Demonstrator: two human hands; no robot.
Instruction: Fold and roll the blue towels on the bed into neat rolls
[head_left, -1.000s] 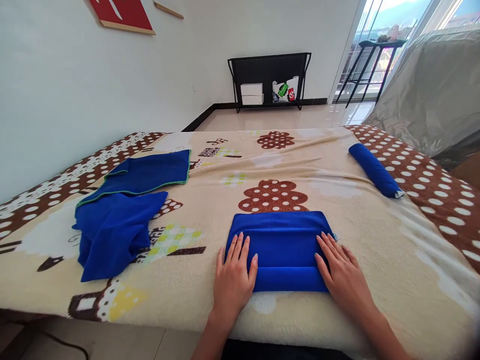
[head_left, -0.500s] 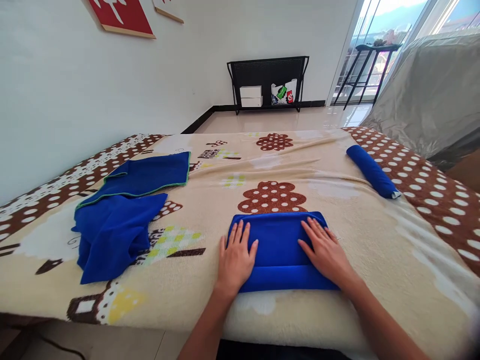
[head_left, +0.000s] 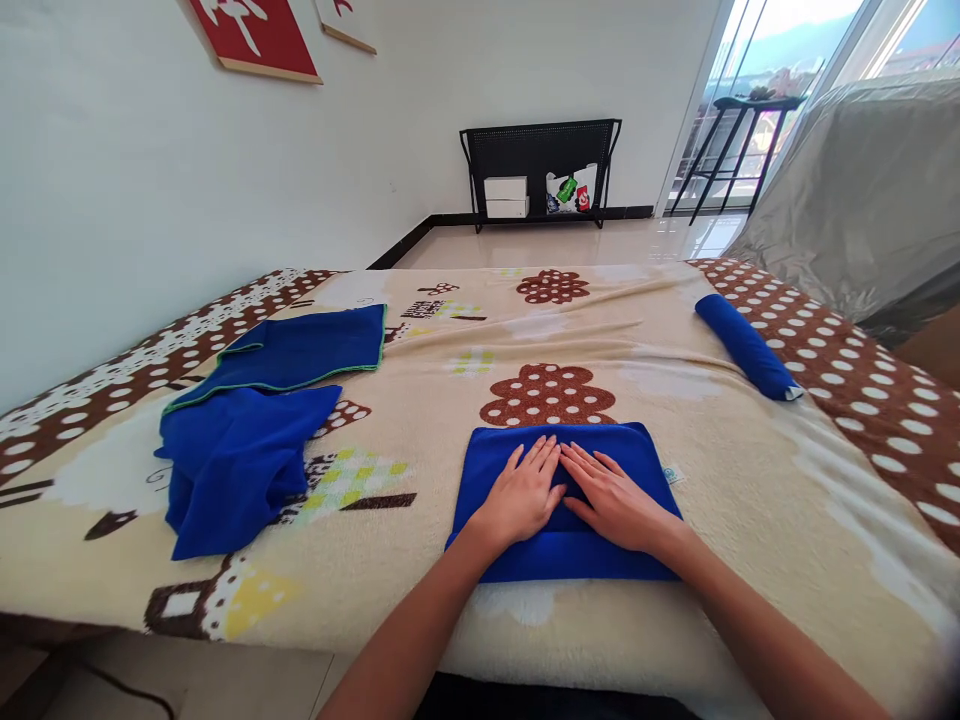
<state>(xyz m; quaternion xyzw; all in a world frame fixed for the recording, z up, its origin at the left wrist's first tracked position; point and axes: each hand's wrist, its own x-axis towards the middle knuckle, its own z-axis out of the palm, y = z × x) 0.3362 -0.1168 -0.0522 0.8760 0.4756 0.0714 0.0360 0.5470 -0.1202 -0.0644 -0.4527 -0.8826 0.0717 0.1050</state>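
A folded blue towel (head_left: 645,470) lies flat on the patterned blanket (head_left: 420,540) near the bed's front edge. My left hand (head_left: 523,492) rests palm down on the towel's middle, fingers stretched out and together. My right hand (head_left: 611,492) lies flat beside it, fingers extended, the two hands touching at the fingertips. Neither hand grips anything.
Two loose blue towels (head_left: 247,440) lie crumpled on the left of the bed, one with a green edge. A rolled blue towel (head_left: 746,345) sits at the far right. Beyond are a black rack (head_left: 540,170) with boxes, a covered sofa (head_left: 870,190) and a glass door.
Both hands slid inward from the towel's left and right ends to meet at its middle. The towel stays flat in place.
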